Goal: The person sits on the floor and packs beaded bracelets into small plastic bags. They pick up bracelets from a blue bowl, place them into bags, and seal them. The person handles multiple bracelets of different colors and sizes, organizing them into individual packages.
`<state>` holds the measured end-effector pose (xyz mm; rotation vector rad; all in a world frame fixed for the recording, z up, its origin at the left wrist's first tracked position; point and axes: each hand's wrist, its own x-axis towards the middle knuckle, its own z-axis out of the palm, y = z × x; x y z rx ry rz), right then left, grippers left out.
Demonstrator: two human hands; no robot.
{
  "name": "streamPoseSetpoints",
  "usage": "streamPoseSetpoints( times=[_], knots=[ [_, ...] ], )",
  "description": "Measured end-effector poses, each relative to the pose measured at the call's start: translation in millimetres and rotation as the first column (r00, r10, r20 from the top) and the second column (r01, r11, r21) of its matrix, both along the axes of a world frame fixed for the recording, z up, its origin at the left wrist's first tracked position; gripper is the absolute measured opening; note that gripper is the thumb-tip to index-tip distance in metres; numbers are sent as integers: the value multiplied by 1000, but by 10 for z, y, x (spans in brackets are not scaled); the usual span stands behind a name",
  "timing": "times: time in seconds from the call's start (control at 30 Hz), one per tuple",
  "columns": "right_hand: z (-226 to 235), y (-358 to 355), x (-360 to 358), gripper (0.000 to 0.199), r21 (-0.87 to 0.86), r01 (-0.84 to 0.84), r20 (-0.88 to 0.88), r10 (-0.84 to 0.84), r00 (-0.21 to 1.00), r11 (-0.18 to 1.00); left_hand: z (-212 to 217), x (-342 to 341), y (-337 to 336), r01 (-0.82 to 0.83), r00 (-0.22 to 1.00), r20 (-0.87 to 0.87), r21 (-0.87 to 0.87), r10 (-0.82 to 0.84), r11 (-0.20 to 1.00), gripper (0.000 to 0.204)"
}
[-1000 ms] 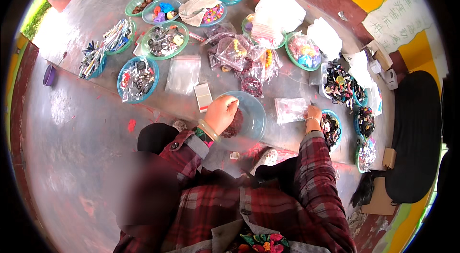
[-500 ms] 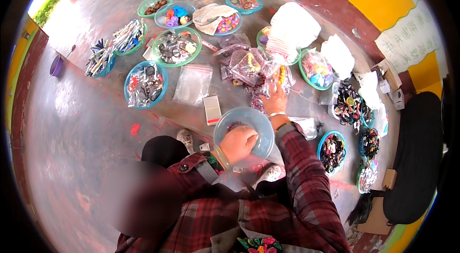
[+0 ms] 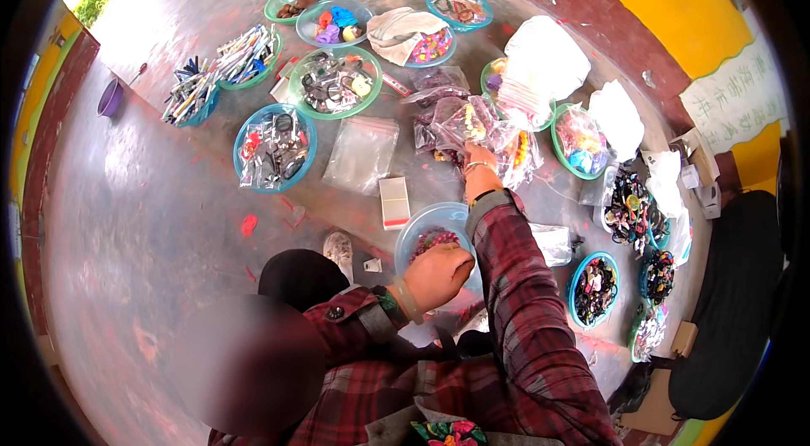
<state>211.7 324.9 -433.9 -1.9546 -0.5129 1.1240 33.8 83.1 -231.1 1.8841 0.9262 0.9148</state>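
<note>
My left hand (image 3: 438,276) is a closed fist over the near side of a clear plastic bowl (image 3: 407,239); what it holds, if anything, is hidden. Dark red and pink beads (image 3: 434,241) lie inside that bowl. My right arm stretches past the bowl to a heap of clear plastic bags. There my right hand (image 3: 479,162) is closed at a plastic bag of beads (image 3: 469,118), its fingertips partly hidden. Just right of this hand, orange-yellow beads (image 3: 521,146) show through another bag. A small white box with a red edge (image 3: 394,202) stands left of the bowl.
Flat clear bags (image 3: 361,154) lie on the floor left of the heap. Basins of packaged accessories (image 3: 335,83), pens (image 3: 245,55) and dark hair ties (image 3: 593,290) surround the area. A large white bag (image 3: 548,62) stands beyond the heap. My shoe (image 3: 338,254) is near the bowl.
My right hand has moved left across the bags, and its spread fingers have closed in. The dark red strand beside it no longer shows. My left fist has shifted slightly toward the bowl's near rim.
</note>
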Motion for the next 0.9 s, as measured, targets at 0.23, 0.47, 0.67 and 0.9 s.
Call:
streamPoseSetpoints(
  times=[0.23, 0.47, 0.67, 0.9],
  knots=[
    [724, -610, 393, 20, 218, 65, -430, 36, 902, 974, 7, 57, -38, -23, 999, 38, 13, 23, 1000, 11],
    [1431, -1397, 695, 29, 410, 11, -650, 283, 705, 912, -137, 79, -43, -49, 998, -42, -45, 47, 998, 15],
    [2111, -2201, 565, 45, 559, -194, -640, 568, 517, 806, -277, 132, 43, 48, 930, 217, -873, 298, 485, 44],
    [1632, -2825, 577, 36, 529, -307, -648, 610, 455, 791, -241, 168, 4, 576, 520, 737, -675, 431, 461, 43]
  ],
)
